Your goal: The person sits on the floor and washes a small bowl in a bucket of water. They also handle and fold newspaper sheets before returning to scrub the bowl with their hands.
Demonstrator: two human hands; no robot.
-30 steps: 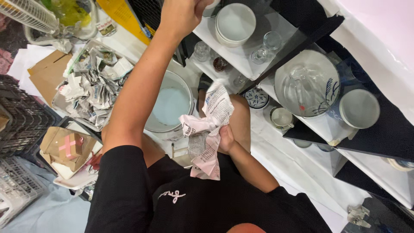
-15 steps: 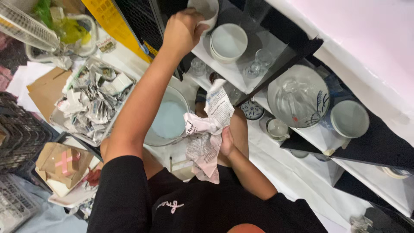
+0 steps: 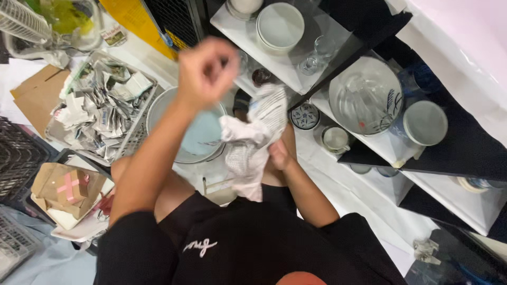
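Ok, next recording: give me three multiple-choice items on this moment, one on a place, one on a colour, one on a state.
1. Where does the stack of white plates sit?
A. On the white shelf by the small glasses
B. In the wire basket of paper
C. On the person's lap

2. What colour is the tape cross on the brown cardboard packet?
A. Green
B. Pink
C. Black

3. What is the state of the left hand?
A. Gripping a cup
B. Flat on the shelf
C. Raised, fingers curled, holding nothing that shows

Answers:
1. A: the plates stand on the shelf, near the small glasses.
2. B: two pink strips cross on the packet.
3. C: it is blurred in mid-air and looks empty, while the right hand grips the crumpled newspaper.
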